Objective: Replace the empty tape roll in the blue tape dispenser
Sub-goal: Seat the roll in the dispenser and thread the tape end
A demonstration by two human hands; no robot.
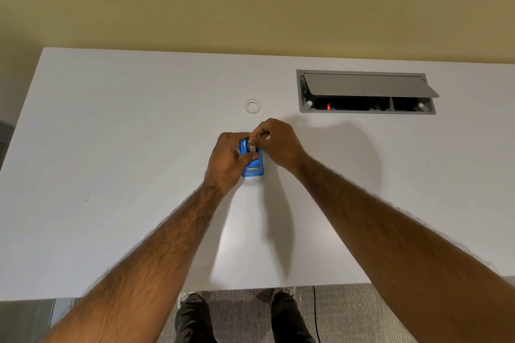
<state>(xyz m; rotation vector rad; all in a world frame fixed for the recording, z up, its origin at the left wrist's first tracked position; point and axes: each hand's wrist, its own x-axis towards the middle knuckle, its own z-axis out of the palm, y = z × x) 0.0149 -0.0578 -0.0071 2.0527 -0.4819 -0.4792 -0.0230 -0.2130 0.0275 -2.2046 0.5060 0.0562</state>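
A plain yellowish wall (250, 0) rises behind a wide white bench (111, 125), whose far edge meets the wall and whose near edge gives way to grey carpet (245, 312). Set into the bench at the far right is a grey cable hatch (365, 92), its lid tilted up so that a dark cavity with a small red light shows underneath. A thin black cable (316, 315) runs down over the carpet below the near edge.

Near the middle of the bench lies the blue tape dispenser (252, 168), resting on the surface with its near end uncovered. The left hand (227, 159) wraps the dispenser from the left side, fingers and thumb closed around its body. The right hand (278, 143) comes in from the right, its fingertips pinched on a small pale piece at the dispenser's top; what that piece is cannot be told for certain. A pale tape ring (253, 106) lies flat on the bench, apart from the hands, just beyond them toward the wall and left of the hatch.

Both bare forearms cast soft shadows across the white surface.
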